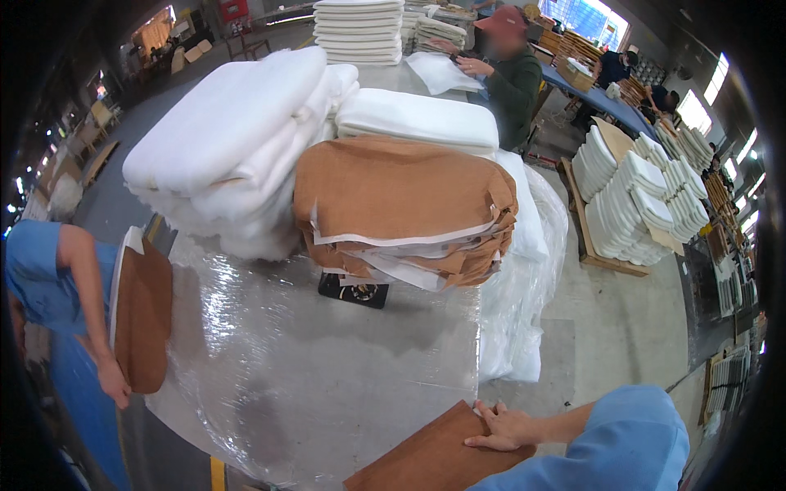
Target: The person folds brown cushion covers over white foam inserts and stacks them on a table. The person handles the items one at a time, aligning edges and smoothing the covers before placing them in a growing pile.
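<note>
We have a brown cushion cover (430,458) at the near edge of the plastic-wrapped table (311,376), low in the head view. Our right hand (501,427) lies flat on its far corner, fingers spread and pressing down rather than closed round anything; it pins the fabric, it does not clutch it. Our left hand is not in view, so we cannot tell what it is doing.

The cover's long axis runs on a diagonal, from the lower left by the frame's bottom edge up to the right under our palm. Its upper corner points toward the white padding bag (524,286) hanging off the table's right side. The lower end is cut off by the frame, so its full length is uncertain.

To handle this well, we judge: keep the palm flat and the pressure even so the fabric does not slide on the slick wrap; smooth outward along the long axis, not across it; square the edge to the table rim before lifting.

Further up the table sits a stack of brown covers (405,209) with white lining showing at the edges, beside piled white foam pads (237,139). At the left, a person in blue (49,278) holds a covered cushion (141,315) upright against their side.
</note>
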{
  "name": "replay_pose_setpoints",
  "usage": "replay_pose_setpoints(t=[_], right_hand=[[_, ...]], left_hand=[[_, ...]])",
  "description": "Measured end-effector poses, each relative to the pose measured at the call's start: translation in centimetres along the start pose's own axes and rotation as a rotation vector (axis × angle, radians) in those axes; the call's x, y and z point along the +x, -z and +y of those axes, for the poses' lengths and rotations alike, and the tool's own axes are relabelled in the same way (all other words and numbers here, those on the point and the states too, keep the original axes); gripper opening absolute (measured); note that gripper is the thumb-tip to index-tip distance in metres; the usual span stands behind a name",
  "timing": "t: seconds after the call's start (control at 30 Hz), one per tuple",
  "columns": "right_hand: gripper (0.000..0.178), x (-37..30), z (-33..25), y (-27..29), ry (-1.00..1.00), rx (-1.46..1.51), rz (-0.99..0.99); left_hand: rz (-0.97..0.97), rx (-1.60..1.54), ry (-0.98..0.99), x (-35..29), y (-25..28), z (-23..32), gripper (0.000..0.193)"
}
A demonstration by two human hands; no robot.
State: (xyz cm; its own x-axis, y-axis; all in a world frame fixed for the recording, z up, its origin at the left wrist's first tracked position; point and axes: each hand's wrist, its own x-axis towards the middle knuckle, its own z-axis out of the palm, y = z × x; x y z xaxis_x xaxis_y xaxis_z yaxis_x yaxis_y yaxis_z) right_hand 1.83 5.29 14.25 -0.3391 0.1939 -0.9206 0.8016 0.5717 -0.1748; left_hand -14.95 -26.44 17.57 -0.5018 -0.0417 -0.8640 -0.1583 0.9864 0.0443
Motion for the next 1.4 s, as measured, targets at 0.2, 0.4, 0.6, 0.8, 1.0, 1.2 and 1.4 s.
replay_pose_setpoints(t=[0.2, 0.4, 0.6, 0.8, 1.0, 1.2, 1.4], right_hand=[[0.132, 0.0, 0.2, -0.5, -0.018, 0.030, 0.053], [0.139, 1.3, 1.3, -1.8, -0.010, 0.037, 0.131], [0.155, 4.5, 1.4, -0.1, -0.046, 0.269, 0.023], [0.148, 6.1, 2.7, -0.7, 0.144, 0.356, 0.180], [0.115, -2.2, 2.6, 1.9, 0.479, 0.980, 0.673], [0.059, -8.1, -0.9, -0.8, 0.832, 1.865, 0.605], [0.046, -8.8, -5.0, -8.9, 0.808, 1.820, 0.597]], left_hand=[[-0.035, -0.007, 0.076, -1.4, 0.2, 0.4, 0.060], [-0.051, -0.102, 0.194, -2.6, -0.9, -0.3, 0.060], [0.506, -0.473, -0.225, 4.6, -7.8, -4.6, 0.074], [0.481, -0.624, -0.669, 8.8, -4.7, -7.4, 0.083], [0.688, -0.470, -0.817, 3.9, 6.6, 0.7, 0.090], [0.389, -1.387, -1.018, -1.8, 16.7, 12.4, 0.060], [0.159, -1.422, -1.117, 3.3, 18.6, 15.8, 0.029]])
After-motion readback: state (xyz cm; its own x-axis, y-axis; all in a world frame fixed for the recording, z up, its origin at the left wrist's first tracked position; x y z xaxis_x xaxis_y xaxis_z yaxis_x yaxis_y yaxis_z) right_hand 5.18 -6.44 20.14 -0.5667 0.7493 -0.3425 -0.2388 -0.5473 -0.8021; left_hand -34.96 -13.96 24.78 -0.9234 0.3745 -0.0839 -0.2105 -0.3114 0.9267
